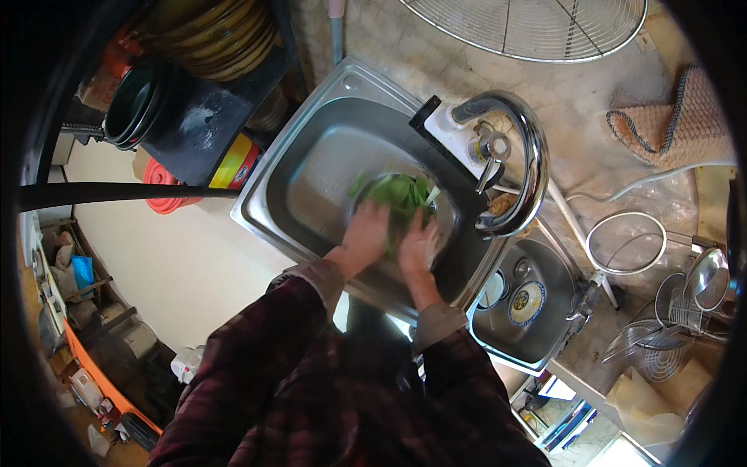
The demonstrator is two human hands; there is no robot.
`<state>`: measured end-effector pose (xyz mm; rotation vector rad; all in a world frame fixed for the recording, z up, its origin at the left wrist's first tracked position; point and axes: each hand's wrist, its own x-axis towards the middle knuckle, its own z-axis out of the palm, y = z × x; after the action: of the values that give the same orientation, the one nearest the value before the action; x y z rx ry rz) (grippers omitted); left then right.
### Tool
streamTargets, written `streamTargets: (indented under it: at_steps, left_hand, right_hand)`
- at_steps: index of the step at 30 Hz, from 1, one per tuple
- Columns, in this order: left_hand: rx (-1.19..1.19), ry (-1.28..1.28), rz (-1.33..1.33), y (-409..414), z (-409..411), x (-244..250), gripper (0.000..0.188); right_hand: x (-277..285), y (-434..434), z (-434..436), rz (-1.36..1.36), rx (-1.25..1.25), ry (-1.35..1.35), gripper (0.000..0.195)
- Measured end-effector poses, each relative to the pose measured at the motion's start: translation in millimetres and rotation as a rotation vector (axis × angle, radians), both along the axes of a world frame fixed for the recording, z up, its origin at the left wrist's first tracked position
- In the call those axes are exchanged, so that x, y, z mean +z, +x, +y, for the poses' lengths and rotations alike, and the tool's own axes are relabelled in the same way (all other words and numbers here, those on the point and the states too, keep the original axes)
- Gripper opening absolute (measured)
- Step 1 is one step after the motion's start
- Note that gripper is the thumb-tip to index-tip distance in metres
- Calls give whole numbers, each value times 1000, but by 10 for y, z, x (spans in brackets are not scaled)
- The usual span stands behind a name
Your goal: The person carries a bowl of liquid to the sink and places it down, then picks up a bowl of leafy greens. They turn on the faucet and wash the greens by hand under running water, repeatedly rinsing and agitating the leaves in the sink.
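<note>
Green leafy vegetables (400,190) lie in a round vessel, its rim (448,201) partly visible, inside the larger stainless steel sink (321,157). My left hand (367,233), blurred, touches the leaves from the near left side. On their near right side is my right hand (417,242), wet, with its fingers among the leaves. Whether either hand grips any leaves cannot be told. The curved chrome faucet (540,157) stands to the right of this sink, with its lever (487,175) beside it.
A smaller sink (543,344) at the right holds a patterned plate (527,303). Wire strainers (627,213) and ladles (707,279) lie farther right, below a folded cloth (653,128). At upper left a dark shelf (204,134) carries stacked yellowish plates (233,52) and dark bowls (131,105).
</note>
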<state>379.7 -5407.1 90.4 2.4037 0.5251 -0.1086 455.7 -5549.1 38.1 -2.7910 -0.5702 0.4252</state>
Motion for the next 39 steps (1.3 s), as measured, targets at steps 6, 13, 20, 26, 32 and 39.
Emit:
streamTargets:
  at_steps: [6, 13, 20, 26, 32, 39]
  left_hand:
    - [264, -212, 120, 242, -120, -533, 86]
    - [581, -472, 260, 433, -91, -369, 99]
    - [609, -626, 375, 461, -24, -587, 106]
    - [23, -107, 387, 47, -19, -1701, 85]
    - [917, -1228, -9, 167, -49, -439, 73]
    - [391, -439, 414, 217, -245, -1069, 61]
  right_hand:
    - [-478, 66, 230, 194, 26, -92, 105]
    - [-713, 338, 62, 361, -18, 178, 102]
    - [-285, 502, -293, 877, -445, 595, 47]
    - [-581, 720, -578, 906, -584, 630, 46]
    - [35, 461, -271, 637, -395, 482, 48]
    - [121, 352, -209, 623, -272, 474, 42]
